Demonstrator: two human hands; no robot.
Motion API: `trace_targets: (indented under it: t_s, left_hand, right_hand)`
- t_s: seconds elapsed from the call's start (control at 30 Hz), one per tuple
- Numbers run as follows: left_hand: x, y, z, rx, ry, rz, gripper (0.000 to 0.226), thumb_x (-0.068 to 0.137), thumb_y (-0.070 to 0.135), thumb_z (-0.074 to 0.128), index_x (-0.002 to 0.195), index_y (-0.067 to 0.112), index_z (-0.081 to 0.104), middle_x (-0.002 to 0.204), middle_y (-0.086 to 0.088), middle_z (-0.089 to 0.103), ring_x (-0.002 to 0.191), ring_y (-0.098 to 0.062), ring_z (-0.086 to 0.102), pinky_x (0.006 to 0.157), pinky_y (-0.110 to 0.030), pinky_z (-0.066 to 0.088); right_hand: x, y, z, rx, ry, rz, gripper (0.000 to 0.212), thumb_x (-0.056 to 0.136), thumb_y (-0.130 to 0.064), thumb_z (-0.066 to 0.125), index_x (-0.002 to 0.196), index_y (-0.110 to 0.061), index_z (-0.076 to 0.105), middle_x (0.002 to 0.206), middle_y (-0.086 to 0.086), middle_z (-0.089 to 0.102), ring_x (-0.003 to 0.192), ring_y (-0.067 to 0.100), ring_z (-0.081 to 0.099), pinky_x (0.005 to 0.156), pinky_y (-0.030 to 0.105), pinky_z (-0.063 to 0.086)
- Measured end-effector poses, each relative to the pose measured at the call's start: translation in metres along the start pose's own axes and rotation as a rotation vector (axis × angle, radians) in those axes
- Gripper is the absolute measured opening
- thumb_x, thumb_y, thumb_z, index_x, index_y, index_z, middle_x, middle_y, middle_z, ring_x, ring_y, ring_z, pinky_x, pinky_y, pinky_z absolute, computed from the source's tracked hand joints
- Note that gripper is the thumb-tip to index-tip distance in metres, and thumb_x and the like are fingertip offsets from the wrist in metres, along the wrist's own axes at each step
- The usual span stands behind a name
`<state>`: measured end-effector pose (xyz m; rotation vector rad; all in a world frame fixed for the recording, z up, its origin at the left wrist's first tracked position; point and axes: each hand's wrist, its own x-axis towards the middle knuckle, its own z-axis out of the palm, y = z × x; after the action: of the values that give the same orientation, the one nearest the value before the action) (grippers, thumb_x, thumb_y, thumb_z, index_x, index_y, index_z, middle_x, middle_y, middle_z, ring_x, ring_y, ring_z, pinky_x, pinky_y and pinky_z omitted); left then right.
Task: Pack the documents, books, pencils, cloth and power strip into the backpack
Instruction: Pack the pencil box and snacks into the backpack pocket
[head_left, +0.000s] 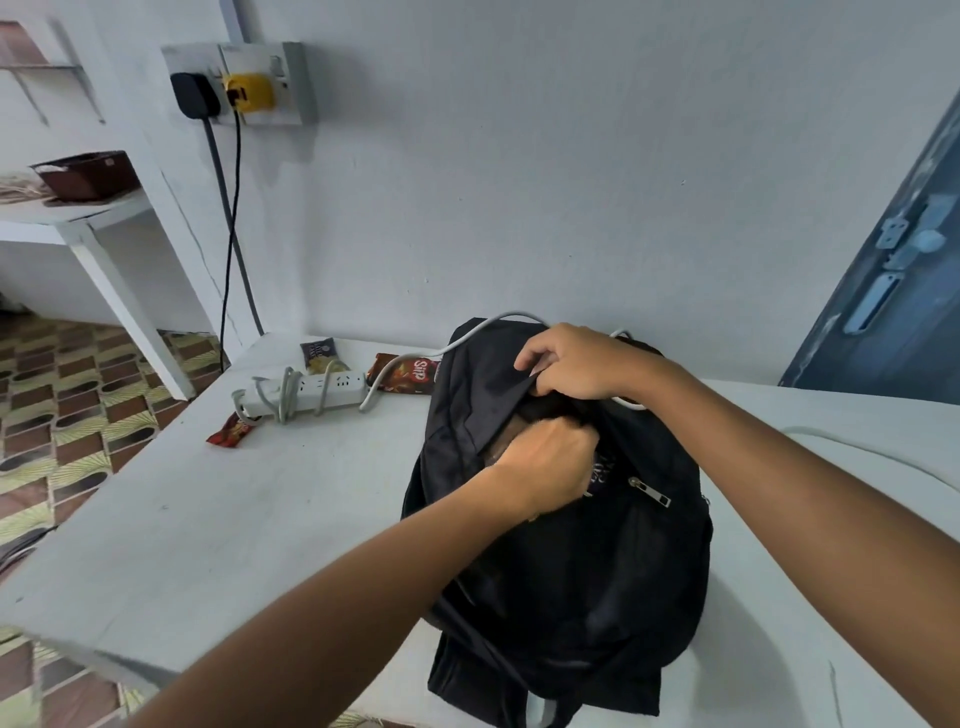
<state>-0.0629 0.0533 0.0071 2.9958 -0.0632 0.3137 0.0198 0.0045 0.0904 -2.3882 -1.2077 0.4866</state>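
Your arms are bare all the way up, no sleeves showing anywhere in the shot. No watch, no bracelet, no rings that I can make out on your left hand or your right hand. No gloves either. Nails look short on the right fingers, the left ones are hidden.

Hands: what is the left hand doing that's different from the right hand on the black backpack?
The left hand is pushed down into the backpack opening, fingers hidden inside. The right hand stays outside, pinching the top edge of the fabric and holding it up. The left hand sits nearer the camera; the right hand is farther back. Both touch the backpack on the white table.
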Motion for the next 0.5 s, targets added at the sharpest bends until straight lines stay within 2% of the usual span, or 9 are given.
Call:
trace_targets:
  t_s: [0.1,0.17,0.23,0.3,0.33,0.43,0.5]
  left_hand:
    - [-0.013,-0.011,-0.009,0.024,-0.068,0.166,0.022,0.094,0.018,0.045,0.095,0.003,0.06,0.099,-0.016,0.062,0.09,-0.034,0.059,0.077,-0.039,0.045]
    - [-0.024,-0.018,-0.023,0.012,-0.12,0.259,0.022,0.091,0.021,0.044,0.091,0.008,0.062,0.093,-0.009,0.062,0.086,-0.028,0.058,0.077,-0.039,0.047]
    - [-0.037,-0.026,-0.042,-0.139,-0.08,0.283,0.023,0.088,0.02,0.044,0.091,0.012,0.066,0.086,-0.003,0.066,0.078,-0.019,0.059,0.072,-0.033,0.048]
    - [-0.055,-0.047,-0.06,-0.248,0.06,0.196,0.023,0.087,0.017,0.051,0.098,0.013,0.071,0.088,0.002,0.071,0.075,-0.009,0.062,0.068,-0.021,0.048]
    - [-0.063,-0.064,-0.066,-0.247,0.158,0.133,0.021,0.086,0.016,0.055,0.097,0.013,0.073,0.086,0.004,0.072,0.073,-0.007,0.062,0.066,-0.02,0.049]
    - [-0.086,-0.136,-0.063,-0.163,0.386,-0.214,0.018,0.083,0.018,0.057,0.089,0.014,0.073,0.079,0.001,0.072,0.067,-0.012,0.063,0.066,-0.031,0.054]
    - [-0.107,-0.189,-0.053,-0.13,0.405,-0.519,0.016,0.084,0.016,0.058,0.09,0.016,0.073,0.082,-0.002,0.072,0.074,-0.02,0.066,0.073,-0.034,0.054]
  right_hand:
    - [0.001,0.004,0.001,0.009,-0.013,-0.012,0.03,0.085,-0.011,0.063,0.115,-0.016,0.065,0.095,-0.007,0.059,0.097,0.013,0.056,0.091,0.026,0.043]
    - [0.003,0.006,0.002,-0.014,-0.043,-0.019,0.028,0.086,-0.013,0.062,0.114,-0.017,0.065,0.09,-0.011,0.058,0.095,0.013,0.055,0.089,0.026,0.042]
    - [0.006,0.007,0.004,-0.057,-0.089,-0.028,0.031,0.087,-0.015,0.061,0.117,-0.019,0.065,0.098,-0.007,0.061,0.097,0.014,0.055,0.09,0.025,0.042]
    - [0.008,0.007,0.005,-0.114,-0.133,-0.035,0.035,0.087,-0.015,0.06,0.121,-0.02,0.063,0.11,-0.001,0.063,0.101,0.014,0.055,0.091,0.025,0.041]
    - [0.009,0.005,0.006,-0.147,-0.146,-0.038,0.038,0.086,-0.016,0.061,0.124,-0.02,0.062,0.116,0.0,0.063,0.105,0.015,0.055,0.094,0.027,0.042]
    - [0.013,-0.003,0.007,-0.253,-0.196,-0.047,0.044,0.085,-0.016,0.06,0.128,-0.023,0.058,0.131,0.0,0.058,0.119,0.02,0.052,0.102,0.034,0.041]
    - [0.015,-0.012,0.009,-0.322,-0.238,-0.043,0.047,0.085,-0.013,0.056,0.131,-0.024,0.056,0.135,0.0,0.056,0.123,0.021,0.05,0.104,0.036,0.04]
